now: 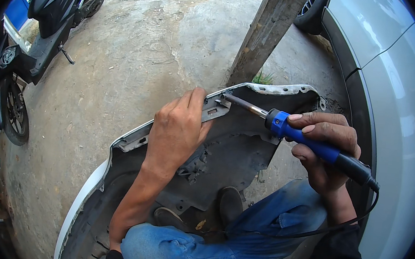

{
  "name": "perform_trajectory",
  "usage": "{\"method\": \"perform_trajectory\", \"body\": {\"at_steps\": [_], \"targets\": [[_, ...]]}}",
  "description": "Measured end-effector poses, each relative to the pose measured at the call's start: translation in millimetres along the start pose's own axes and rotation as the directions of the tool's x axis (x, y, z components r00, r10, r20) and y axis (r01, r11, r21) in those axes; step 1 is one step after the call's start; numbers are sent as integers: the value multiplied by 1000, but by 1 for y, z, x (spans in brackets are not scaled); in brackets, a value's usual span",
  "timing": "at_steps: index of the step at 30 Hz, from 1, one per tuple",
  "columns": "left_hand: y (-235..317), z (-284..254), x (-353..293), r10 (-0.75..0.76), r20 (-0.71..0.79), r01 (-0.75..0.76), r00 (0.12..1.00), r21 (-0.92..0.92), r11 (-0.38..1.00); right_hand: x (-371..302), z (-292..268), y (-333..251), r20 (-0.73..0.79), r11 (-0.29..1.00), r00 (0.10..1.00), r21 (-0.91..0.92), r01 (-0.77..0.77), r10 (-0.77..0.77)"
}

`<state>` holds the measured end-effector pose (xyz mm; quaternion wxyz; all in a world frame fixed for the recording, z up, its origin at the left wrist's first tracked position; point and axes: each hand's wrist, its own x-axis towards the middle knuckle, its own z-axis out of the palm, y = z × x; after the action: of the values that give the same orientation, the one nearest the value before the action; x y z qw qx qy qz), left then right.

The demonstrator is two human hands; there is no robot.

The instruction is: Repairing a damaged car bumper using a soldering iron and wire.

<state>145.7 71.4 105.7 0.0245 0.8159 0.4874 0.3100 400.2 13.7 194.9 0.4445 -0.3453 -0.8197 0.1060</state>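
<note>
Head view: soldering iron (311, 142) gripped in right hand (328, 146) fingers, tip on bumper (235, 147).

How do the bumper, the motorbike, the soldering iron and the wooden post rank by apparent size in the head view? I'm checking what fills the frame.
Largest to smallest as they look:
1. bumper
2. motorbike
3. wooden post
4. soldering iron
The motorbike lies farther off and is cut by the rim, so its rank against the bumper is unsure.

head view, looking down, close up
</note>
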Motion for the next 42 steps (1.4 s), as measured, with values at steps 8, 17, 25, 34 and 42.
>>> {"method": "perform_trajectory", "body": {"at_steps": [8,17,25,34,42], "targets": [[1,0,1,-21,-12,20,1000,-39,999,1,2,0,-16,1000,1000,26,-6,7],[0,0,0,-1,0,1,1000,-1,1000,0,2,0,-20,999,999,43,-26,27],[1,-1,0,-3,-12,3,1000,2,1000,0,2,0,-24,999,999,47,-22,23],[0,-1,0,-5,2,5,1000,-4,1000,0,1,1,-7,1000,1000,17,3,-3],[0,0,0,2,-11,-2,1000,-7,1000,0,1,1,-3,1000,1000,-2,13,-13]]}}
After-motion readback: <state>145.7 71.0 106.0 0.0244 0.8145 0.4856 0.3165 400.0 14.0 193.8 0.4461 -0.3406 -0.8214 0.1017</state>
